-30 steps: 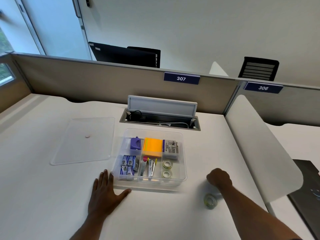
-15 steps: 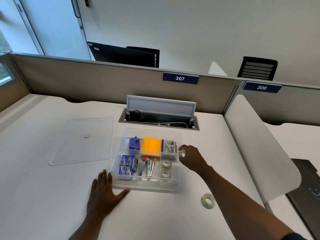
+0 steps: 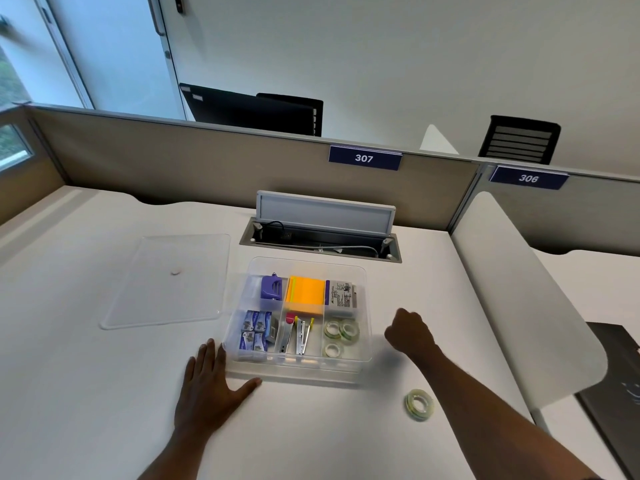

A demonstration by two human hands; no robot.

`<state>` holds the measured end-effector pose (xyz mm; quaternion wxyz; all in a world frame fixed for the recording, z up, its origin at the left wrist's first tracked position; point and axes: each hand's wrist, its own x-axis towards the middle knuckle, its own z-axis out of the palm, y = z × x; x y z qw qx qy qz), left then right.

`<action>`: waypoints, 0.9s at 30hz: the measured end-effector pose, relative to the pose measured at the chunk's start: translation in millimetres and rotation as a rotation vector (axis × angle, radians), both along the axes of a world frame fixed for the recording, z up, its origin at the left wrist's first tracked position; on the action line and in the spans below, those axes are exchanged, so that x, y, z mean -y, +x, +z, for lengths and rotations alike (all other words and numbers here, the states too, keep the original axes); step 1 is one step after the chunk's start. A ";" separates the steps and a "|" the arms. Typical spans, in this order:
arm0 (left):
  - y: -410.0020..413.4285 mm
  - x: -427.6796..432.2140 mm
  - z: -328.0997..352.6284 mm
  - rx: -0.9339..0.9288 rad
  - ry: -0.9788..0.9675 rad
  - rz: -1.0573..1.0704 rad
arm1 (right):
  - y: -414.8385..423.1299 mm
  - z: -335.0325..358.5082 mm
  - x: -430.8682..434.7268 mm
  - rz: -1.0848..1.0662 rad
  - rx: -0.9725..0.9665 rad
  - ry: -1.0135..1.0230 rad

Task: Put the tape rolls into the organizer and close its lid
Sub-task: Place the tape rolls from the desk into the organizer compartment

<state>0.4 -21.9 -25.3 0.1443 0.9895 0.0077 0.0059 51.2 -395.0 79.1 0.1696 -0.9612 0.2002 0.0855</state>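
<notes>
Head view: three tape rolls (image 3: 341,334) lie in the organizer's (image 3: 366,341) front right compartment; a fourth roll (image 3: 419,405) lies on the desk (image 3: 311,427) well apart, near the right forearm. The lid (image 3: 169,278) lies flat left of the organizer. The right hand (image 3: 408,332) is curled shut, seemingly empty, just beside the organizer. The left hand (image 3: 207,386) rests open and flat at its front left corner.
</notes>
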 end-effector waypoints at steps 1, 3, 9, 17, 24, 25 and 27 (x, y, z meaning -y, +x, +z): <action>-0.2 -0.4 -0.2 0.001 0.003 0.003 | -3.8 -2.3 6.1 0.024 -0.085 -0.040; 0.2 -0.2 -0.4 0.007 0.007 0.006 | -12.2 -3.7 14.9 0.092 -0.300 -0.090; 1.2 0.5 -1.5 0.005 0.002 0.008 | -36.2 0.9 20.0 0.190 -0.673 -0.101; 1.2 0.0 -2.1 -0.001 0.008 0.007 | -30.8 4.1 5.3 0.151 -0.383 -0.080; 0.4 0.4 -1.2 0.014 -0.002 0.004 | 12.2 34.1 -19.2 0.173 0.089 0.109; 0.5 0.4 -1.0 0.018 -0.002 0.004 | 16.6 36.7 -24.0 0.235 0.083 0.130; 0.6 0.7 -0.6 0.022 0.001 0.002 | 20.8 38.4 -34.5 0.358 0.035 0.151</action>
